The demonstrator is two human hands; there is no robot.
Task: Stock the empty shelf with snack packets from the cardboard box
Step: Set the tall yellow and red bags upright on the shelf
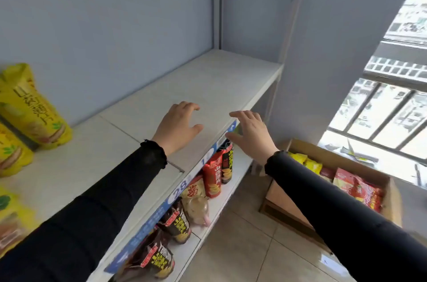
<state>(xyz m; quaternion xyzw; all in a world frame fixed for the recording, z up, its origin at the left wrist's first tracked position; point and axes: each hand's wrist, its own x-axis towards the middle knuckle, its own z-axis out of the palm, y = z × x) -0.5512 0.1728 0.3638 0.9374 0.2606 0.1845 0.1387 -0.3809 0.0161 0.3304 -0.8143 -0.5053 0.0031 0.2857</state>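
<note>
The white shelf [221,78] runs from lower left to upper right, bare along its right half. Yellow snack packets [32,106] stand at its left end. My left hand [178,123] hovers open over the bare shelf, fingers spread and holding nothing. My right hand [250,134] is open at the shelf's front edge, also holding nothing. The cardboard box [284,201] sits on the floor at the lower right, with red packets [357,187] and yellow packets [307,161] inside.
The lower shelf [217,207] holds red and dark chip packets [215,177] behind a blue price strip [147,224]. A grey wall panel backs the shelf. A barred window [381,115] is at the right. Tiled floor [242,247] lies between shelf and box.
</note>
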